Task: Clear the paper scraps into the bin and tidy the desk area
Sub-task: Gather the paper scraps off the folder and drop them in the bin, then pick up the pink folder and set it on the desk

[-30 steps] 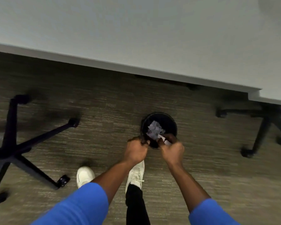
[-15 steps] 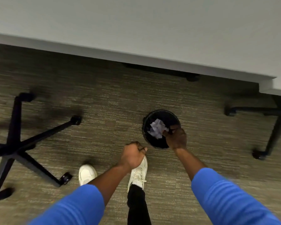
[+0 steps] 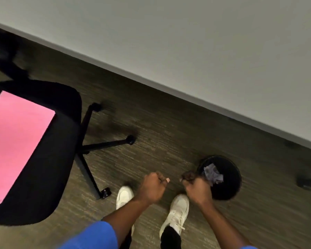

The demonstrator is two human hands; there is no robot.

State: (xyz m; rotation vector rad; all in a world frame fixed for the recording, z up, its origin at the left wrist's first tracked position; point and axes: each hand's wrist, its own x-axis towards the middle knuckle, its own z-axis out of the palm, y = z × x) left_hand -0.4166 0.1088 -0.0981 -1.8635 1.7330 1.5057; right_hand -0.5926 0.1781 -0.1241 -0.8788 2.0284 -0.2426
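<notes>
Beside the right hand (image 3: 197,188), touching its far side, stands one round black bin (image 3: 230,187) on the carpet, close under the white desk's (image 3: 187,42) edge. Crumpled pale grey paper scraps (image 3: 213,174) lie inside. Both hands are curled into loose fists; whether either pinches anything, I cannot tell. Open carpet (image 3: 160,133) stretches beyond the left hand (image 3: 152,187) toward one black chair (image 3: 43,177) bearing one pink sheet (image 3: 14,141). Two white shoes (image 3: 178,211) stand below.
</notes>
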